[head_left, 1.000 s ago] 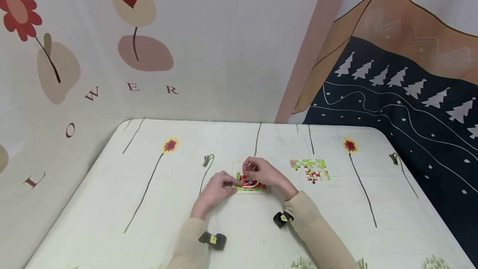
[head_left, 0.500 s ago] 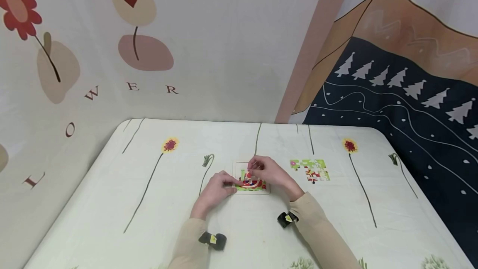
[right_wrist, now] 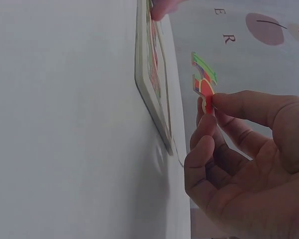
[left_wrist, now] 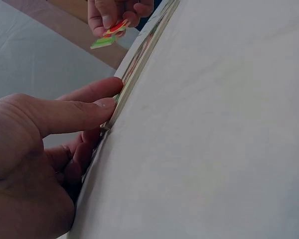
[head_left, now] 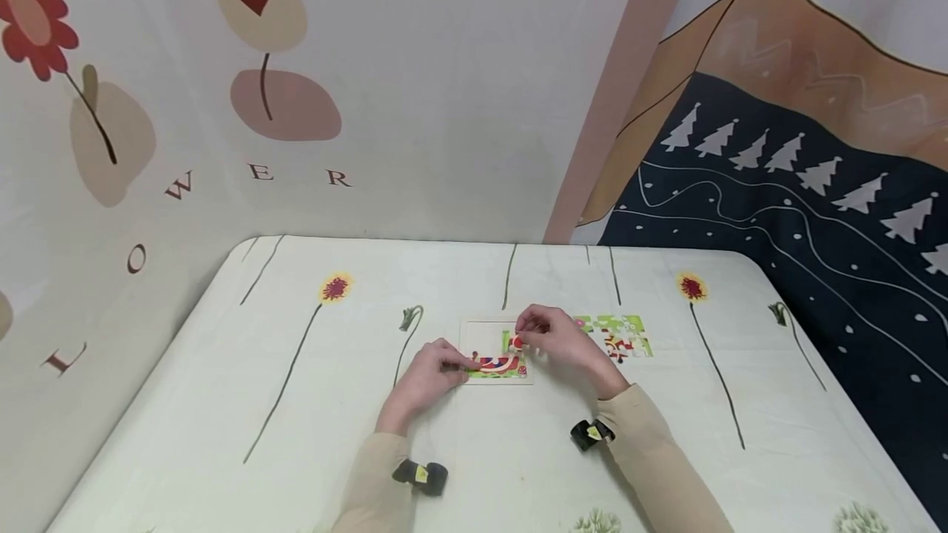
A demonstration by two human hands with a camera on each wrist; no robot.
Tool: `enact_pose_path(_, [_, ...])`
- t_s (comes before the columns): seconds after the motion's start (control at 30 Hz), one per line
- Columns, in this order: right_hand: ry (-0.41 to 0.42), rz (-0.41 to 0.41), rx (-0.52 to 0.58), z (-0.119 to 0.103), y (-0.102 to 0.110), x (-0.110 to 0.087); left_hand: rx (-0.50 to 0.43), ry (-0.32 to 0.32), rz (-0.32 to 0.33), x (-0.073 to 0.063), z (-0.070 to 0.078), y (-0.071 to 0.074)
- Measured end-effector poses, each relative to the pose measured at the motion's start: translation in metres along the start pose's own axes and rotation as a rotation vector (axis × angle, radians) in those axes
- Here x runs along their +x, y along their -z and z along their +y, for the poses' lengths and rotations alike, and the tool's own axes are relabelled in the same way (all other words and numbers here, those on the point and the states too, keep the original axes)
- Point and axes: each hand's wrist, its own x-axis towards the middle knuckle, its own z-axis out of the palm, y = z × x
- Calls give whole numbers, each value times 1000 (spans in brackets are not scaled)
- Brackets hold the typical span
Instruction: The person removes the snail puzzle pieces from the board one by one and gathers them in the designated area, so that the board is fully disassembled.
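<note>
My right hand (head_left: 557,337) pinches a jigsaw puzzle piece (right_wrist: 206,89), printed red and green, between thumb and fingertips. It holds the piece raised over the right side of a shallow puzzle tray (head_left: 485,327), whose front row shows joined pieces with a red, blue and white picture. At the tray's left front corner, my left hand (head_left: 431,373) grips the edge, with the thumb at the rim and the index finger reaching over the pieces. The left wrist view shows the tray edge-on beside that thumb, and the raised piece (left_wrist: 109,35) beyond it.
More joined puzzle pieces (head_left: 633,326), green with some red and white, lie on the table right of the tray, partly hidden by my right hand. The table wears a white flower-print cloth (head_left: 296,401). Printed curtains (head_left: 444,105) hang behind it and along the right side.
My right hand has moved to the right with the piece, from over the middle of the tray to its right side, uncovering more of the tray. The left hand stays at the corner.
</note>
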Motion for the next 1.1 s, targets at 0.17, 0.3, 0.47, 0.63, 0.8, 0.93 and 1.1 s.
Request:
enact_pose_path(0.17, [-29, 30, -18, 6, 9, -5, -2, -10, -7, 1, -1, 0])
enact_pose_path(0.3, [-44, 46, -13, 10, 15, -10, 0, -25, -14, 0, -1, 0])
enact_pose_path(0.47, [-45, 59, -24, 16, 23, -15, -7, -23, -14, 0, -1, 0])
enact_pose_path(0.63, [-60, 72, -42, 21, 31, -20, 7, -22, -15, 2, -2, 0])
enact_pose_path(0.8, [-67, 84, -60, 23, 39, -24, 3, -18, -17, 2, -2, 1])
enact_pose_path(0.93, [-73, 97, -91, 26, 44, -28, -9, -28, -17, 1, -3, 0])
enact_pose_path(1.1, [-63, 110, -140, 31, 53, -32, -11, -40, -11, 1, -4, 0])
